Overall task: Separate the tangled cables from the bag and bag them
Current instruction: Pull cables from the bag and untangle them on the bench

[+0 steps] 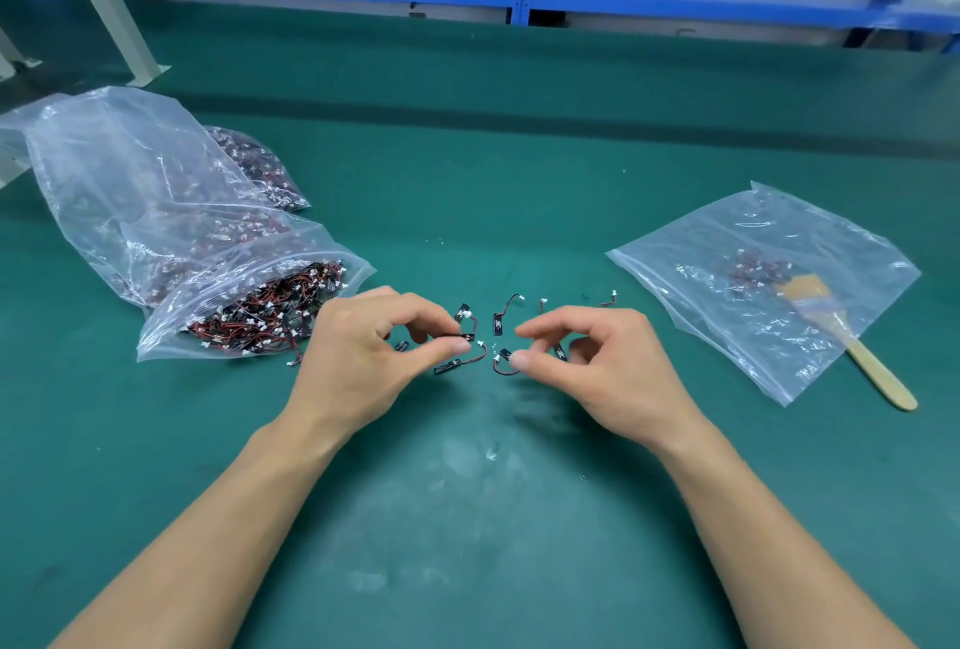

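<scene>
now both hands (363, 357) (602, 362) pinch cables (462, 354) — midway between bags (249, 305)

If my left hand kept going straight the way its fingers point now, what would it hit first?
Likely the small cable pinched by the right hand, then that hand's fingertips. The left hand, pinching its own cable, points rightward at them, though depth is unclear.

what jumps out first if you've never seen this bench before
Dead centre over the green mat, the left hand pinches a short cable and the right hand a second cable, with loose cables scattered just beyond them. At left lies a clear bag stuffed with tangled cables, mouth open toward the hands; at right a nearly flat bag holds a few, a wooden-handled brush poking out from its near edge.
</scene>
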Available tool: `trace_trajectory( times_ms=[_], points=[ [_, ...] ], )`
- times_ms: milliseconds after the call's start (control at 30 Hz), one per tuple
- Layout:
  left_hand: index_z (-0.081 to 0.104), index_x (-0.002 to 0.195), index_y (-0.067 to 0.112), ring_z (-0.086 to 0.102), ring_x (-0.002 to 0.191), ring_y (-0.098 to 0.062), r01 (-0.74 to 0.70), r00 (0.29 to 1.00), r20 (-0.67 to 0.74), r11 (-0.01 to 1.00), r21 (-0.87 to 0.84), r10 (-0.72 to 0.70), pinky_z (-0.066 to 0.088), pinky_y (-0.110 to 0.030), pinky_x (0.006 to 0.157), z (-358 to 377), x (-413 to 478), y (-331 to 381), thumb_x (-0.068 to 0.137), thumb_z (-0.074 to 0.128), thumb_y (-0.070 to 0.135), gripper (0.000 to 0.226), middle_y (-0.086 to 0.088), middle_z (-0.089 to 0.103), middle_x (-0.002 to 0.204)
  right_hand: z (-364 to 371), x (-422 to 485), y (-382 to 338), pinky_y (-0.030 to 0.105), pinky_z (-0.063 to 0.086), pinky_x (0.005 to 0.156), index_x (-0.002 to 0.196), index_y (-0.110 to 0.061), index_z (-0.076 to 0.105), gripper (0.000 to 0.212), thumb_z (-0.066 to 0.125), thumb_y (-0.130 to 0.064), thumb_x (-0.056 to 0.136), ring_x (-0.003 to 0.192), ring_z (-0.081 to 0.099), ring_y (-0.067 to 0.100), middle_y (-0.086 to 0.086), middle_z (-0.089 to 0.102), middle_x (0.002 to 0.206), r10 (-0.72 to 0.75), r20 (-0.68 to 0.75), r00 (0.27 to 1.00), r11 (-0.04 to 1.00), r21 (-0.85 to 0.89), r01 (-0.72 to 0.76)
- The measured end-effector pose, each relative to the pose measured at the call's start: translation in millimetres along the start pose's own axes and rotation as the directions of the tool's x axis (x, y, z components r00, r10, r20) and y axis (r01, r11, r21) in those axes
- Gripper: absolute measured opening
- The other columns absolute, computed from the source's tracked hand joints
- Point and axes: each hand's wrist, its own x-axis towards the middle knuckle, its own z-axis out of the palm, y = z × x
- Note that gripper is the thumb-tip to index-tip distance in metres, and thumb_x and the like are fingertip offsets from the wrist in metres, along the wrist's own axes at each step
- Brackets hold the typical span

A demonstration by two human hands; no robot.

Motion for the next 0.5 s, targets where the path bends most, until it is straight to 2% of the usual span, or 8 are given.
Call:
trace_trajectory(
  times_ms=[133,267,433,467,500],
  points=[
    [0.08,0.078,0.019,0.063,0.066,-0.005,-0.068,0.992,0.109,0.998,-0.019,0.069,0.05,-0.021,0.065,2.3,-0.7,5.5,0.071,0.085,0.029,0.013,0.021,0.067,0.073,11.3,0.9,-1.2,0.013,0.028,0.049,0.091,-0.023,0.08,0.008,0.082,-0.022,0.084,0.046,0.029,0.006,-0.014,0.069,0.07,-0.076,0.058,0.995,0.991,0.116,0.069],
    [0.08,0.079,0.016,0.058,0.062,-0.005,-0.135,0.98,0.146,0.991,-0.009,0.134,0.041,-0.01,0.065,5.0,0.7,7.4,0.07,0.084,0.029,0.016,0.025,0.061,0.074,16.6,1.9,3.2,0.015,0.028,0.048,0.085,-0.023,0.08,0.004,0.079,-0.019,0.087,0.047,0.029,0.006,-0.015,0.066,0.062,-0.074,0.06,0.995,0.99,0.122,0.066],
    [0.08,0.079,0.013,0.061,0.063,-0.008,-0.145,0.982,0.123,0.989,-0.022,0.146,0.049,-0.02,0.063,7.5,0.6,7.2,0.073,0.082,0.03,0.018,0.02,0.064,0.075,19.7,1.7,3.2,0.014,0.03,0.047,0.088,-0.022,0.08,0.005,0.083,-0.021,0.084,0.045,0.03,0.006,-0.012,0.072,0.072,-0.01,0.067,0.998,0.987,0.16,0.0],
    [0.08,0.079,0.013,0.061,0.063,-0.009,-0.149,0.981,0.123,0.989,-0.021,0.15,0.049,-0.021,0.062,7.7,0.6,7.1,0.073,0.083,0.03,0.019,0.02,0.064,0.075,20.0,1.8,2.6,0.019,0.032,0.047,0.087,-0.022,0.08,0.005,0.082,-0.02,0.084,0.046,0.034,0.01,-0.01,0.074,0.074,-0.013,0.078,0.997,0.984,0.177,-0.001],
    [0.08,0.079,0.013,0.061,0.063,-0.009,-0.152,0.98,0.125,0.988,-0.022,0.154,0.049,-0.021,0.062,7.8,0.6,7.2,0.073,0.083,0.03,0.019,0.019,0.064,0.075,20.0,2.5,2.2,0.027,0.037,0.049,0.087,-0.02,0.08,0.004,0.082,-0.018,0.084,0.049,0.04,0.021,-0.008,0.076,0.076,-0.009,0.088,0.996,0.981,0.195,-0.008]
  ],
)
